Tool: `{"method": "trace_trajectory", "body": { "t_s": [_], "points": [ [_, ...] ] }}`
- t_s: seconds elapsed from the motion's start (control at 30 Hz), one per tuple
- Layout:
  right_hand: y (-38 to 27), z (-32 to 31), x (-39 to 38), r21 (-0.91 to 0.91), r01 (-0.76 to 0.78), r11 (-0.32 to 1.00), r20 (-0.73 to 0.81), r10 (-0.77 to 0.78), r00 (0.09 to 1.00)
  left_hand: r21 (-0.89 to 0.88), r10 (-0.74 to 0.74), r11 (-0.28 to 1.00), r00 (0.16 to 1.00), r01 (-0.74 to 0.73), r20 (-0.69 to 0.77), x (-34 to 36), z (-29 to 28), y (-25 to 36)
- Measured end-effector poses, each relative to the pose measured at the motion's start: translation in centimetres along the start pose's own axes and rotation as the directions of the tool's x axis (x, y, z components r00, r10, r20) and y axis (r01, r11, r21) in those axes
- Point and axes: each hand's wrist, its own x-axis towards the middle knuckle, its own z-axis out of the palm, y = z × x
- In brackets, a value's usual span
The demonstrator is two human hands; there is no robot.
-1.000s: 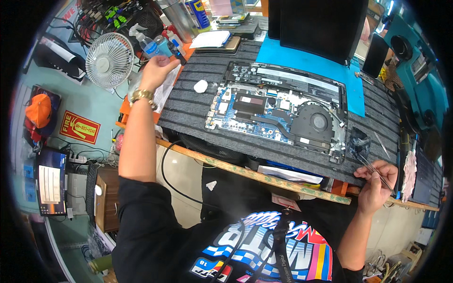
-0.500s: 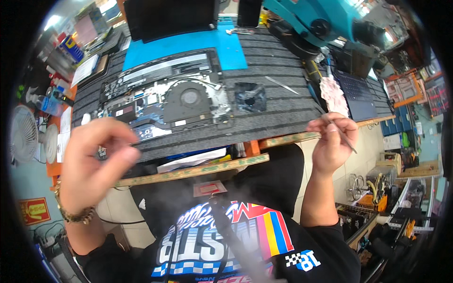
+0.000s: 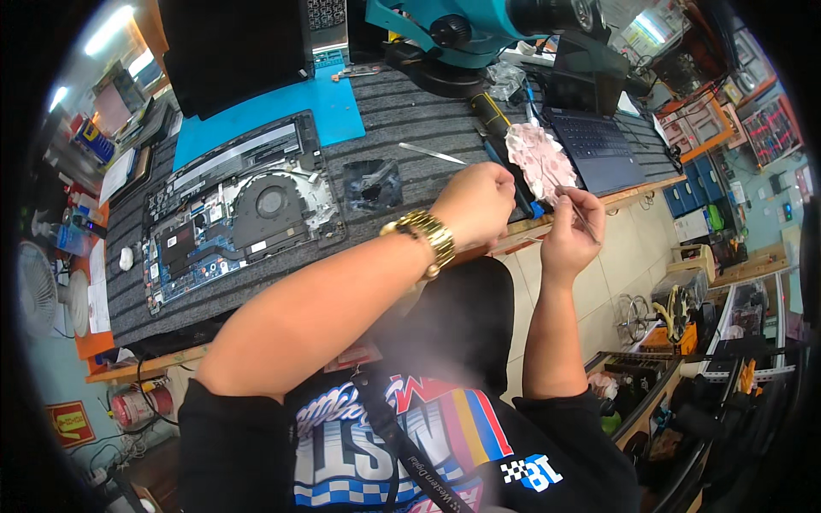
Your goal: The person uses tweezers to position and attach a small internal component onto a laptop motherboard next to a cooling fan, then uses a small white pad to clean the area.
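My right hand [image 3: 571, 239] is closed on a slim pointed metal tool [image 3: 587, 225] at the bench's front edge, beside a crumpled pink-and-white cloth [image 3: 539, 162]. To its left, my left hand [image 3: 479, 205] reaches across with curled fingers, just short of the cloth. Whether those fingers hold anything is hidden. Farther left lies an opened laptop base [image 3: 231, 214], its fan [image 3: 270, 202], blue circuit board and long battery exposed. A dark square sheet [image 3: 373, 185] rests between that base and my left hand. Just beyond the hand is a flat metal strip [image 3: 430, 153].
A teal microscope [image 3: 462, 30] stands at the back over the striped grey mat [image 3: 402, 111]. A dark screen [image 3: 239, 60] rises behind a blue mat [image 3: 342, 115]. On the right sits an open laptop [image 3: 596, 145]. A white lump [image 3: 126, 258] lies at the left.
My left hand has swung right, from in front of the opened laptop base to beside my right hand, and its fingers have curled in. My right hand keeps the metal tool. The view has turned right.
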Motion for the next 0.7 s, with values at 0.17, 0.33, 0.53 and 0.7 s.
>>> {"method": "trace_trajectory", "body": {
  "t_s": [0.17,0.33,0.53,0.7],
  "points": [
    [0.1,0.4,0.3,0.016,-0.026,1.0,0.024,0.026,0.999,-0.267,-0.093,0.961,0.993,0.068,-0.08,4.7,2.9,-0.4],
    [0.8,1.3,-0.3,0.032,-0.072,0.997,0.066,0.07,0.995,-0.323,-0.098,0.944,0.991,0.065,-0.087,5.9,3.3,-0.9],
    [1.6,-0.5,0.6,0.271,-0.255,0.928,0.038,0.255,0.966,-0.307,-0.106,0.947,0.994,0.092,-0.03,6.9,3.6,-0.3],
    [3.1,-1.4,0.2,0.354,-0.233,0.906,0.12,0.203,0.972,-0.387,-0.121,0.92,0.983,0.059,-0.139,8.0,4.1,-0.9]
  ]
}}
